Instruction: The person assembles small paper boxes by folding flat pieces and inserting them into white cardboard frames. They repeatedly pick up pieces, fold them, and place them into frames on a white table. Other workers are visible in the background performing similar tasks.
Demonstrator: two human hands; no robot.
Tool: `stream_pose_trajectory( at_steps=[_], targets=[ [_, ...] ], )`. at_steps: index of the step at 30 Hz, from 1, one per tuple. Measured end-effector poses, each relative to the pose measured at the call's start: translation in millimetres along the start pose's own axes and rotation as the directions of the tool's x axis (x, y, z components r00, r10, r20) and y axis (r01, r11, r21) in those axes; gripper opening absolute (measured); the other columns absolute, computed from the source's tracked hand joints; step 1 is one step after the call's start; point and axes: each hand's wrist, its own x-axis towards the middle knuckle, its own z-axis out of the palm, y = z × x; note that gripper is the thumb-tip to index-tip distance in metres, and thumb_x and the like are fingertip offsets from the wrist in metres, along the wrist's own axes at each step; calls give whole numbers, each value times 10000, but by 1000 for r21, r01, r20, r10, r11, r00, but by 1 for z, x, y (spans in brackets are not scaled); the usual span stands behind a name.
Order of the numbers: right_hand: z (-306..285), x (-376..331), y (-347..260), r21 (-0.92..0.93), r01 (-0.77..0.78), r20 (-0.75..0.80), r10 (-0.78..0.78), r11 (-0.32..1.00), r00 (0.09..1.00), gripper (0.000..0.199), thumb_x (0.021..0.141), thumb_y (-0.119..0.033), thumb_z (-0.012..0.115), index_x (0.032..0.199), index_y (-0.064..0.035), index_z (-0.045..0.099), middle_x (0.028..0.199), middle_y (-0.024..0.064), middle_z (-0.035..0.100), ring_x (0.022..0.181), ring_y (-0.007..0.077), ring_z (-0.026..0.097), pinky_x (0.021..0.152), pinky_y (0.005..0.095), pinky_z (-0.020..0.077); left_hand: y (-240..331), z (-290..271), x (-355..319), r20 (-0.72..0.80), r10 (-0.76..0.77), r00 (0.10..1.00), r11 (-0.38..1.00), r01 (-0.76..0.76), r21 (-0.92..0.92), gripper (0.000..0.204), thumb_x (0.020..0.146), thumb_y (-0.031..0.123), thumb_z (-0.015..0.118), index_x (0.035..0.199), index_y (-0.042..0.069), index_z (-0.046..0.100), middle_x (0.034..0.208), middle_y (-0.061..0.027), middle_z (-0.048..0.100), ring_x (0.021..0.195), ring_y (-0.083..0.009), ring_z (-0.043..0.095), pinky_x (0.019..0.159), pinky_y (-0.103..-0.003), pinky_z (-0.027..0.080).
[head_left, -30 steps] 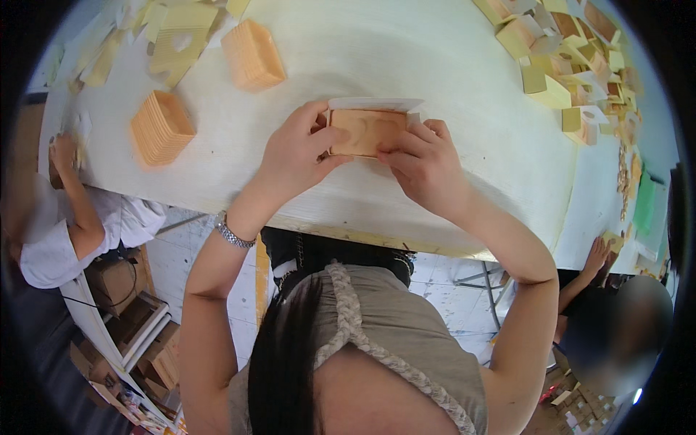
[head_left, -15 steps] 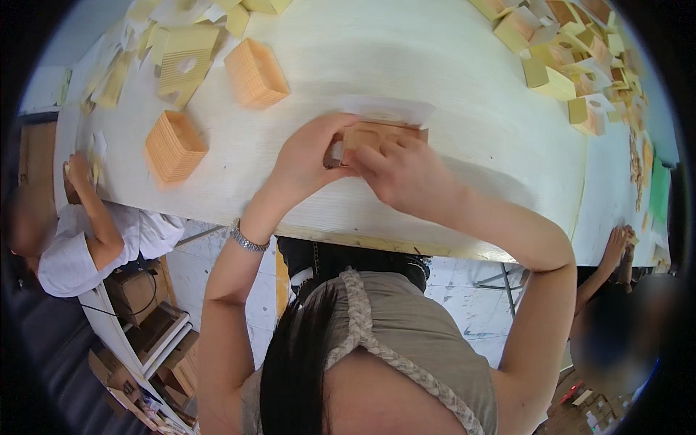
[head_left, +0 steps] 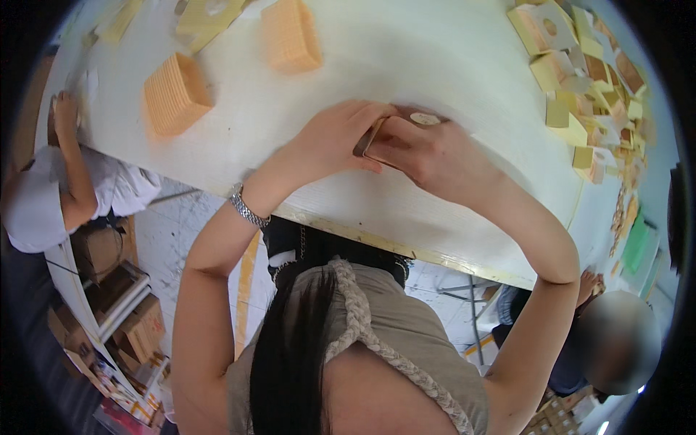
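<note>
Grasping a small brown rectangular box (head_left: 367,141): left hand (head_left: 335,138) at its left end, right hand (head_left: 438,158) across it. Pale-orange stacked trays (head_left: 176,98) stand leftward.

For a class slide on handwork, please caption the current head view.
Left hand and right hand hold a small box at a white table, with stacked peach trays to the left.

Workshop, long white worktable (head_left: 464,61), heaped yellow boxes (head_left: 565,127), co-workers (head_left: 35,199) alongside

box (head_left: 368,139) | white flap gone from view | brown face (head_left: 423,114) now showing
</note>
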Motion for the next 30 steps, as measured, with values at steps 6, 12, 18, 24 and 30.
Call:
stream_pose_trajectory(
  at_steps=[6, 12, 18, 24, 30],
  targets=[
    [-9, 19, -3, 37, 8, 182, -15, 999, 983, 122, 816, -184, 667, 927, -134, 665, 963, -4, 564, 884, 164, 634, 645, 312, 546, -11, 8, -3, -73, 73, 995, 997, -73, 4, 698, 645, 233, 842, 1253, 86, 532, 1192, -132, 608, 1130, -338, 558, 980, -416, 454],
    [-5, 17, -5, 170, -18, 127, -4, 985, 992, 119, 763, -158, 673, 833, -70, 634, 844, 36, 559, 838, 205, 633, 665, 324, 541, -11, 11, -8, -96, 120, 988, 993, -118, 24, 676, 669, 203, 827, 1256, 100, 508, 1165, -144, 598, 1122, -341, 564, 953, -416, 475],
    [-2, 12, -5, 163, -68, 125, 48, 984, 991, 108, 793, -135, 686, 826, -47, 634, 863, 65, 608, 799, 243, 645, 675, 349, 542, -12, 11, -6, -113, 159, 981, 986, -163, -29, 639, 691, 228, 815, 1241, 110, 511, 1128, -115, 603, 1072, -313, 582, 898, -409, 492],
    [1, 11, -9, 464, -479, 237, 417, 745, 877, 111, 797, -130, 724, 874, -75, 665, 883, 74, 682, 728, 273, 659, 638, 364, 529, -14, 14, -4, -133, 152, 979, 988, -156, -18, 618, 718, 267, 802, 1246, 114, 520, 1146, -89, 605, 1058, -298, 587, 894, -406, 491],
    [0, 4, -21, 425, -551, 200, 519, 718, 831, 130, 791, -93, 705, 918, -78, 680, 880, 91, 667, 745, 275, 656, 646, 371, 529, -12, 13, -6, -155, 152, 976, 988, -153, 7, 726, 712, 274, 809, 1340, 117, 481, 1208, -116, 594, 1054, -307, 597, 924, -408, 483]
  ],
)
